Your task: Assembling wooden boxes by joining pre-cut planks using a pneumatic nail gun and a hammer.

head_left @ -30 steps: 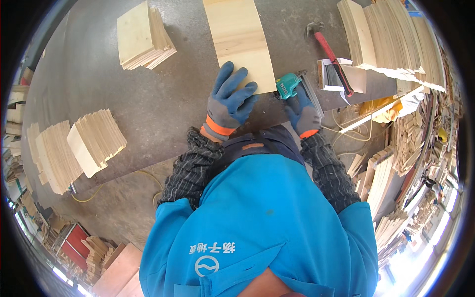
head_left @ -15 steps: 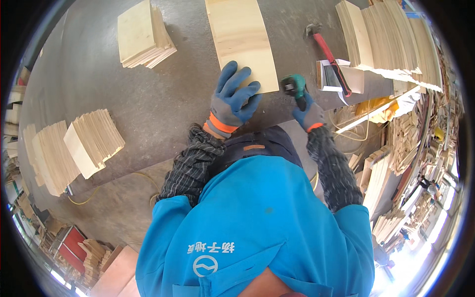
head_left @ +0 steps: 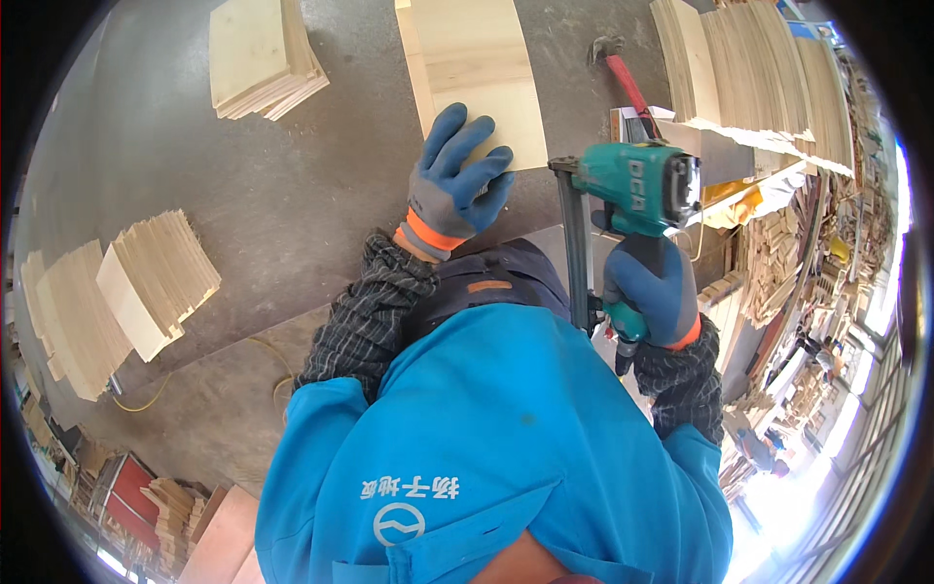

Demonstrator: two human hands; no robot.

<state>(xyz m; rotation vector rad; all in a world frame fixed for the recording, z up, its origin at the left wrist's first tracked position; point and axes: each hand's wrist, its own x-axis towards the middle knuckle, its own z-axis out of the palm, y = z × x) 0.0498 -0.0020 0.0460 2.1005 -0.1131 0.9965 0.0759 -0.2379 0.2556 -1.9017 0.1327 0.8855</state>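
A pale wooden board (head_left: 477,68) lies flat on the dark worktable, with a narrow strip along its left side. My left hand (head_left: 457,175), in a blue and grey glove, is at the board's near end, fingers spread over its edge and holding nothing. In front of my right side, my right hand (head_left: 654,287) grips a teal nail gun (head_left: 628,185) by its handle. The gun is raised above the table edge, with its nose pointing left near the board's near right corner and its long magazine running down toward me.
A red-handled hammer (head_left: 626,83) lies right of the board, its handle end hidden behind the gun. Wooden pieces stand stacked at the back right (head_left: 754,78), at the back left (head_left: 251,54) and at the near left (head_left: 161,277). A yellow hose (head_left: 146,404) trails below the table's left edge.
My right hand has lifted the nail gun from low beside the table edge up toward me, so it looks larger and its side shows. My left hand stays at the board's near end.
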